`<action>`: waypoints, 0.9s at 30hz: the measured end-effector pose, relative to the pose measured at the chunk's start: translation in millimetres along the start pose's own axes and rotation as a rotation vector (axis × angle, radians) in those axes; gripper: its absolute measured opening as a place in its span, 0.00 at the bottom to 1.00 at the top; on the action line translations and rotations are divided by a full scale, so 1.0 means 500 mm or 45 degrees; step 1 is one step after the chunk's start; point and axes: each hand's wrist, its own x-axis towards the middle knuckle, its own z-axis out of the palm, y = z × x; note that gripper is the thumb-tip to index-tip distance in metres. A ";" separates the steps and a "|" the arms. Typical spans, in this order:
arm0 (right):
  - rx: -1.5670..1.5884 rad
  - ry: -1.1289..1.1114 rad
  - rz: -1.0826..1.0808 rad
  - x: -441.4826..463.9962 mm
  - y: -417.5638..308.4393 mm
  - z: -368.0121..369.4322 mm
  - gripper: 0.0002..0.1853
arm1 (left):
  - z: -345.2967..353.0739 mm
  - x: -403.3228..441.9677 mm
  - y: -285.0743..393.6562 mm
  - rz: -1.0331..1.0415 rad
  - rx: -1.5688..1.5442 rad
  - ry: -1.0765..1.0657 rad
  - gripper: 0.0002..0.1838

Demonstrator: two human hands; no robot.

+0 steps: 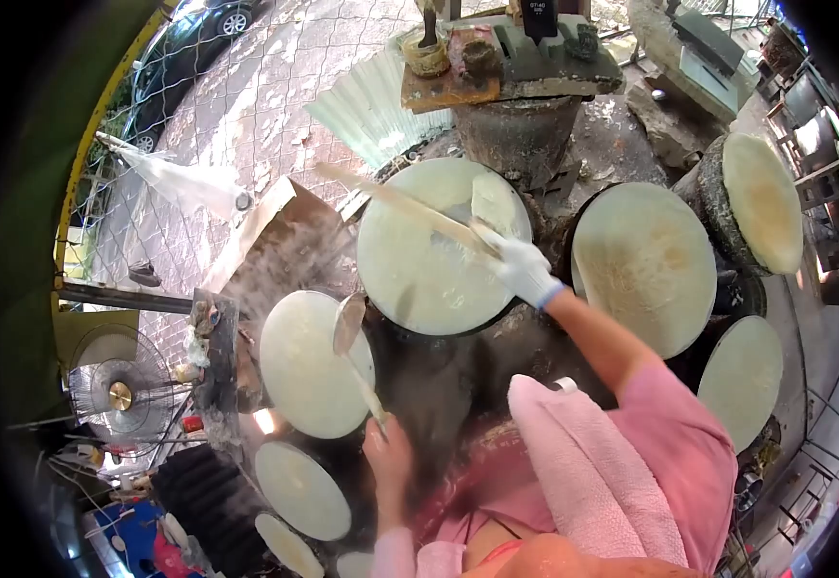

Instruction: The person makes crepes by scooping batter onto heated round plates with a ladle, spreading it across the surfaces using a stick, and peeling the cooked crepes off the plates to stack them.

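Left to right. Smaller pale round plate (306, 371), left of the body. Over its right edge: brown round-bowled ladle (349, 323) with a long pale handle; can't tell if the bowl touches the plate. Left hand (388, 451), bare, below and slightly right of the bowl, fingers closed round the handle's lower end. Ladle axis runs from hand up and slightly left.

Long, flat, tan wooden-looking stick (410, 205) crosses the upper part of the large pale round griddle (429, 279), far end past the griddle's upper-left edge. Key relation: stick axis slants upper left to lower right, near end at the right hand (519, 270), which is the nearer hand. White knit glove, fingers curled round that end, over the griddle's right side. Stick-to-surface contact: can't tell.

Further right, apart from both hands: pale round plate with brown patches (643, 270).
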 end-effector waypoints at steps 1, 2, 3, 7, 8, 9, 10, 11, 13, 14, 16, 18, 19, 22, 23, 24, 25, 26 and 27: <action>0.090 0.055 0.086 -0.053 0.025 -0.004 0.31 | 0.000 0.009 0.004 -0.011 -0.054 -0.010 0.05; 0.222 0.241 0.210 -0.101 0.101 0.020 0.29 | 0.002 0.018 0.009 -0.026 -0.107 -0.022 0.05; 0.355 0.428 0.332 -0.140 0.160 0.046 0.27 | 0.009 0.026 0.013 -0.024 -0.141 -0.041 0.06; 0.924 -0.061 0.889 -0.240 0.065 -0.041 0.25 | 0.038 0.052 0.040 -0.040 -0.238 -0.118 0.07; 0.890 -0.075 0.788 -0.246 0.075 -0.037 0.25 | 0.047 0.054 0.054 -0.062 -0.253 -0.129 0.07; 0.831 -0.087 0.713 -0.246 0.087 -0.046 0.25 | 0.050 0.052 0.078 -0.121 -0.310 -0.141 0.08; 0.825 -0.017 0.790 -0.234 0.088 -0.066 0.26 | 0.055 0.052 0.104 -0.177 -0.371 -0.149 0.09; 0.817 0.048 0.868 -0.223 0.091 -0.086 0.26 | 0.061 0.049 0.124 -0.238 -0.433 -0.154 0.10; 0.782 -0.034 0.848 -0.224 0.108 -0.089 0.25 | 0.076 0.041 0.137 -0.231 -0.424 -0.134 0.10; 0.751 -0.119 0.817 -0.233 0.107 -0.079 0.25 | 0.083 0.040 0.137 -0.226 -0.419 -0.127 0.10; 0.761 -0.351 0.850 -0.245 0.058 -0.104 0.24 | 0.090 0.032 0.146 -0.249 -0.449 -0.127 0.10; 0.707 -0.379 0.766 -0.246 0.063 -0.112 0.25 | 0.097 0.031 0.162 -0.287 -0.526 -0.151 0.11; 0.664 -0.317 0.648 -0.239 0.089 -0.103 0.26 | 0.102 0.034 0.165 -0.278 -0.536 -0.148 0.11; 0.533 -0.222 0.728 -0.192 0.135 -0.119 0.27 | 0.106 0.041 0.165 -0.288 -0.575 -0.165 0.10; 0.540 -0.289 0.672 -0.198 0.139 -0.107 0.27 | 0.107 0.049 0.170 -0.300 -0.598 -0.185 0.10; 0.546 -0.348 0.614 -0.205 0.138 -0.093 0.27 | 0.109 0.064 0.177 -0.305 -0.622 -0.209 0.10; 0.550 -0.406 0.557 -0.208 0.138 -0.084 0.27 | 0.112 0.086 0.177 -0.298 -0.609 -0.226 0.10; 0.540 -0.413 0.583 -0.216 0.141 -0.082 0.26 | 0.113 0.109 0.171 -0.296 -0.594 -0.246 0.09; 0.530 -0.419 0.608 -0.221 0.124 -0.096 0.26 | 0.115 0.135 0.169 -0.292 -0.581 -0.265 0.09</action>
